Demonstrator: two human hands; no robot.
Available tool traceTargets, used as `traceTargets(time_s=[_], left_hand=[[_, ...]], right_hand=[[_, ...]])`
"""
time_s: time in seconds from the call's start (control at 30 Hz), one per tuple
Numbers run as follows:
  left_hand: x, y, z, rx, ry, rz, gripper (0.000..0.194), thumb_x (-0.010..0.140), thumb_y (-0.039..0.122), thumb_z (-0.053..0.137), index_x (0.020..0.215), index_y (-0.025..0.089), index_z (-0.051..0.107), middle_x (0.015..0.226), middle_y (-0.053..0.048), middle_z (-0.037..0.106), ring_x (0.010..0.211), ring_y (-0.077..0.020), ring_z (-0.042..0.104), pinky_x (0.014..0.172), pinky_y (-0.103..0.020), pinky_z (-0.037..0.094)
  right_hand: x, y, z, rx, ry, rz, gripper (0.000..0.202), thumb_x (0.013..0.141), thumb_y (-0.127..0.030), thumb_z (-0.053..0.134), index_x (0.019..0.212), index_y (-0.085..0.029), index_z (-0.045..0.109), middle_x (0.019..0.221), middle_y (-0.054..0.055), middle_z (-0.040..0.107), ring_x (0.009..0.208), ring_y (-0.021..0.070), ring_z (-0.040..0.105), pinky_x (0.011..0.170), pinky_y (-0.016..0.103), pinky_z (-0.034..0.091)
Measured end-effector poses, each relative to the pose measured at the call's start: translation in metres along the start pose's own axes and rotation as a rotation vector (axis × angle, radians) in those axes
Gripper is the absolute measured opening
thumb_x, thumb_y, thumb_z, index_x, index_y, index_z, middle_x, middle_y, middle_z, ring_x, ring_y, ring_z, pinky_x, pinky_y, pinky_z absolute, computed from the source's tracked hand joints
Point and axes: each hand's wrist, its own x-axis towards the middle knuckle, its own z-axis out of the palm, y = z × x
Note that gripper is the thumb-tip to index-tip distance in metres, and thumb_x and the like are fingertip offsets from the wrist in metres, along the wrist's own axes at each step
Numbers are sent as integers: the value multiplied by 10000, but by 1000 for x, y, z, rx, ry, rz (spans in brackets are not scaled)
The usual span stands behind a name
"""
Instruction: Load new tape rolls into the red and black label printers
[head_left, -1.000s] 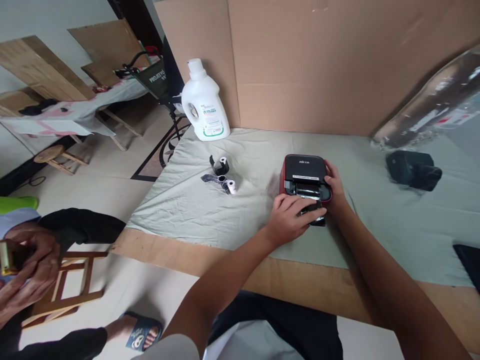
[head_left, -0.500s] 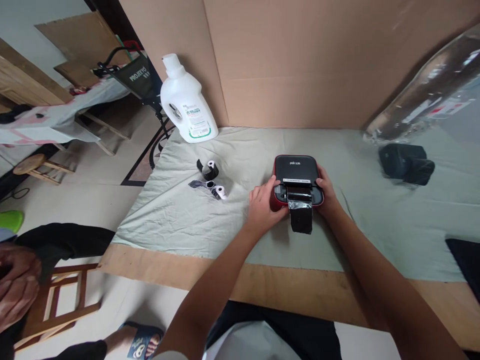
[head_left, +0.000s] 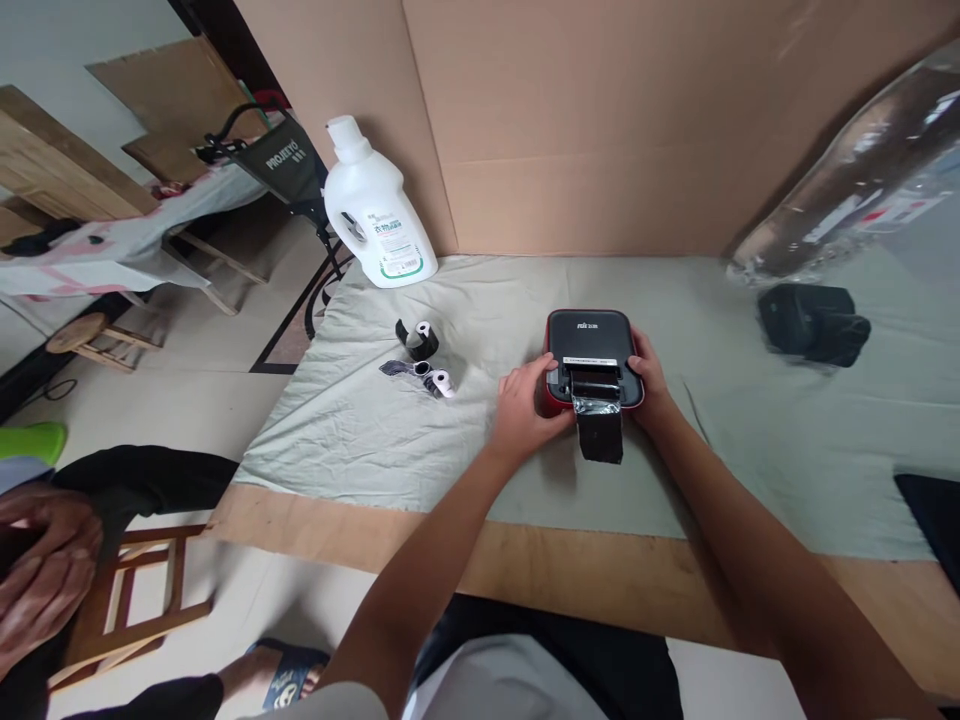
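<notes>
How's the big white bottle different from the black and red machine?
The white bottle is tall, but the machine is low and boxy.
The bottle has a handle hole in its side, while the machine has a black strip sticking out of its near side.
No hand touches the bottle; the left hand and right hand hold the machine's sides.
Both sit on the pale green cloth.

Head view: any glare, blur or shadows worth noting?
Head view: white glints on the dark strip of the black-and-red device and on the plastic-wrapped item; black object at right smeared, same view; soft shadow on the cloth by the left hand, same view.
</notes>
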Motion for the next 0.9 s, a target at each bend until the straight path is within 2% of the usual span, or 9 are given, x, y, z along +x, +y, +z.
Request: traceTargets(time_s=[0.2, 0.43, 0.57, 0.9], left_hand=[[1, 0, 0, -18, 4, 2, 826, 751, 360, 892, 1481, 250, 523, 1377, -93, 703, 1172, -299, 666, 1069, -474, 462], [2, 4, -5, -24, -2, -7, 801, 749, 311, 887, 1467, 247, 537, 1388, -85, 698, 1235, -307, 650, 1096, -477, 448], [2, 8, -6, -28, -7, -21, 737, 764, 305, 877, 1429, 241, 566, 1399, -90, 690, 1228, -300, 660, 1102, -467, 447], [4, 7, -6, -111, -20, -34, 630, 753, 276, 864, 1322, 232, 597, 1353, -82, 682, 1206, -288, 674, 1051, -429, 505]], right_hand=[[-3, -3, 0, -62, -23, -29, 789, 826, -695, 481, 1521, -324, 507, 1545, 76, 607, 1455, 343, 538, 1174, 552, 469], [-2, -1, 1, 22, -13, -36, 692, 804, -602, 544, 1430, -307, 575, 1536, 74, 624, 1401, 322, 597, 1166, 522, 488], [-2, 1, -1, -8, -14, -55, 634, 811, -608, 536, 1360, -298, 608, 1470, 84, 671, 1326, 309, 645, 1096, 503, 545], [4, 16, 1, 306, 29, -41, 500, 736, -437, 675, 1220, -312, 701, 1385, 15, 730, 1328, 276, 645, 1208, 487, 459]])
